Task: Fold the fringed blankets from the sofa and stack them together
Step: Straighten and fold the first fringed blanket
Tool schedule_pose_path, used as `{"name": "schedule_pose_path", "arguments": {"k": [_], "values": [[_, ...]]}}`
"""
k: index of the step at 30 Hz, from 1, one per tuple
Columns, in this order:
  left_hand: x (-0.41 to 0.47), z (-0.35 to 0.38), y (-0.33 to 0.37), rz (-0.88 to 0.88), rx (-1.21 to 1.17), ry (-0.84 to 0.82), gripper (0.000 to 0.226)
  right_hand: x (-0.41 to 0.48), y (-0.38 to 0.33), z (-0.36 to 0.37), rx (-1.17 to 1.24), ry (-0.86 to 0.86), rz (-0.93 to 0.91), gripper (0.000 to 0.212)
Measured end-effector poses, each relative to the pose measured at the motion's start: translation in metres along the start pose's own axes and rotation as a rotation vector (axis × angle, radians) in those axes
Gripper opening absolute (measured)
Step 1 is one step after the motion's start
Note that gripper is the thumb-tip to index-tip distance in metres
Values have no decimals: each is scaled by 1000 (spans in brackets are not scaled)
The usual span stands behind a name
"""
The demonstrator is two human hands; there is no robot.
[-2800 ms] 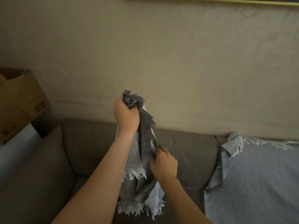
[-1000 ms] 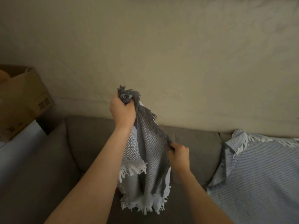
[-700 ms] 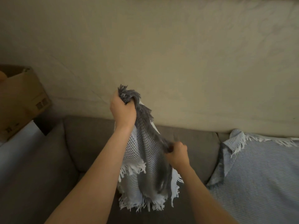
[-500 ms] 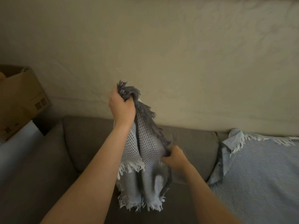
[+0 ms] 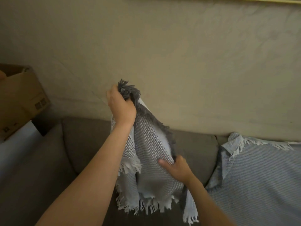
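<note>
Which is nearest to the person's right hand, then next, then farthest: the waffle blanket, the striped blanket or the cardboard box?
1. The waffle blanket, pinched in the right hand.
2. The striped blanket, on the sofa to its right.
3. The cardboard box, far left.

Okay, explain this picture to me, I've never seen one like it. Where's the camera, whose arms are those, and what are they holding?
There is no machine here. The camera sits on a person's head and looks forward and down, so the two bare arms are that person's own. The left hand grips a bunched, fringed corner of a grey blanket and holds it up in front of the wall. The right hand pinches its dark fringed edge lower down. The rest hangs over a grey sofa. A pale striped blanket lies spread on the sofa's right side. A cardboard box stands at the far left.
</note>
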State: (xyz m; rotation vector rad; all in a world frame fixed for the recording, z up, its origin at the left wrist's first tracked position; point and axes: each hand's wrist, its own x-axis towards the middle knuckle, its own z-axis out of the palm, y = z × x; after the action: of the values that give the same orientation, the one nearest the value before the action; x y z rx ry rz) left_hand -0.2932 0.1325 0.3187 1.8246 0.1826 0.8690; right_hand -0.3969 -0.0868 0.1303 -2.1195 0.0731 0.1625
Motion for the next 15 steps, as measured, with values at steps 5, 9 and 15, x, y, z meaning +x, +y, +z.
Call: {"name": "schedule_pose_path", "arguments": {"k": [5, 9, 15], "values": [[-13, -12, 0, 83, 90, -25, 28, 42, 0, -52, -452, 133, 271, 38], [-10, -19, -11, 94, 149, -64, 32, 41, -74, -103, 58, 611, 201, 33], [-15, -30, -6, 211, 230, -93, 33, -3, -161, -106, 234, 1092, -388, 39]]}}
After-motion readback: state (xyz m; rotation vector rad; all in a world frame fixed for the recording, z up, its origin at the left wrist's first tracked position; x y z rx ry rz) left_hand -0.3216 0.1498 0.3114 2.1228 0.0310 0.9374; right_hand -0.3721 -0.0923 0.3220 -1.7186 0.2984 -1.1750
